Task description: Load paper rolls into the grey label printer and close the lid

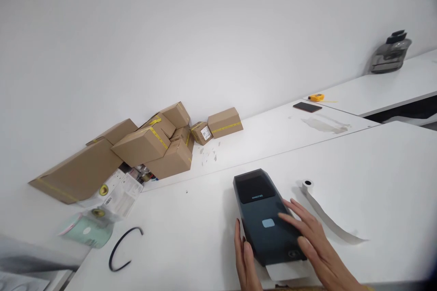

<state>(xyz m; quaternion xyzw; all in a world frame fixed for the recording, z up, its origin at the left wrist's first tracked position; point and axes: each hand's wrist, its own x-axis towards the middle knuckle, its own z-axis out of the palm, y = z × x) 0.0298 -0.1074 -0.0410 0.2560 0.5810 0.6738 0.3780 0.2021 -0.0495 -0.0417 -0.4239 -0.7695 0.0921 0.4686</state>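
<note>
A dark blue-grey box (273, 232) with a glossy black panel and a light-blue rectangle on top lies on the white table in front of me. From its near end a white flap (288, 271) sticks out. My left hand (245, 261) is against the box's left side, its fingers stretched along it. My right hand (312, 236) has its fingers spread over the right edge and top face, with the index fingertip near the light-blue rectangle. Right of the box, a small white paper roll (307, 185) trails a long unrolled strip (331, 220).
Brown cardboard boxes (141, 145) are piled at the back left by the wall. Nearer lie a curved black strip (119, 250) and a green pouch (90, 229). At the back right are a phone (307, 107), a yellow tape measure (316, 97) and a bottle (391, 57).
</note>
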